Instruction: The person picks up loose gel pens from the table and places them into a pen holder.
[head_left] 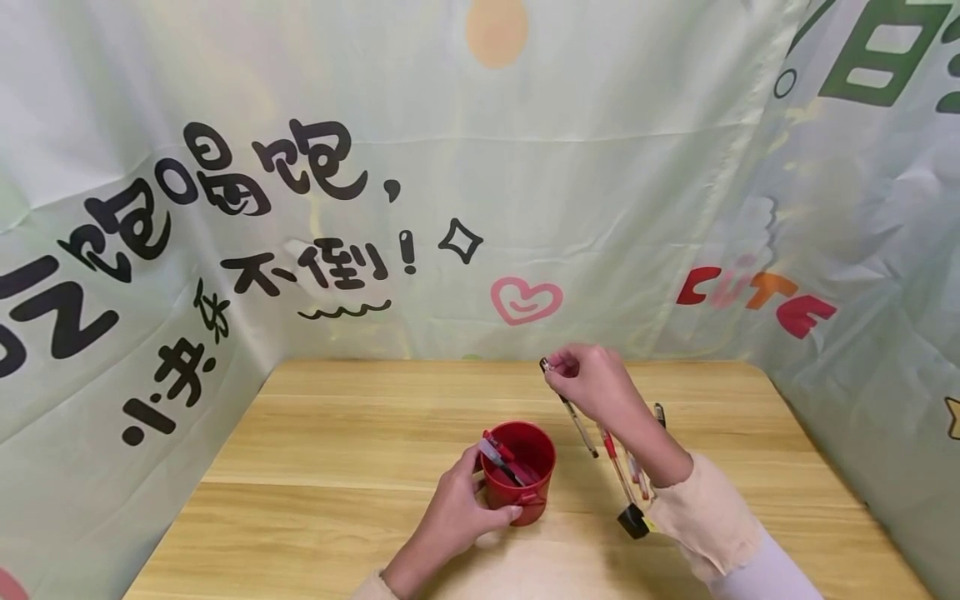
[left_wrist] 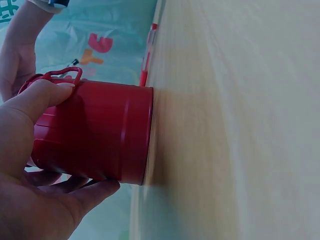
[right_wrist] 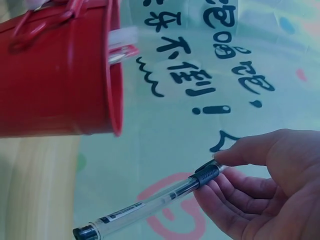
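A small red metal bucket [head_left: 520, 483] stands on the wooden table [head_left: 337, 467], with a couple of pens [head_left: 504, 457] sticking out of it. My left hand [head_left: 457, 512] grips the bucket [left_wrist: 95, 132] from the left side, thumb across its front. My right hand [head_left: 592, 383] is raised above the table to the right of the bucket and pinches a clear pen with a black grip [head_left: 570, 410] by its upper end, so the pen [right_wrist: 150, 205] hangs tilted down. The bucket [right_wrist: 60, 75] shows at the upper left of the right wrist view.
Several more pens [head_left: 622, 471] lie on the table under my right forearm, one with a red grip, beside a black cap-like piece [head_left: 632, 521]. A printed green cloth backdrop [head_left: 480, 183] encloses the table at the back and both sides.
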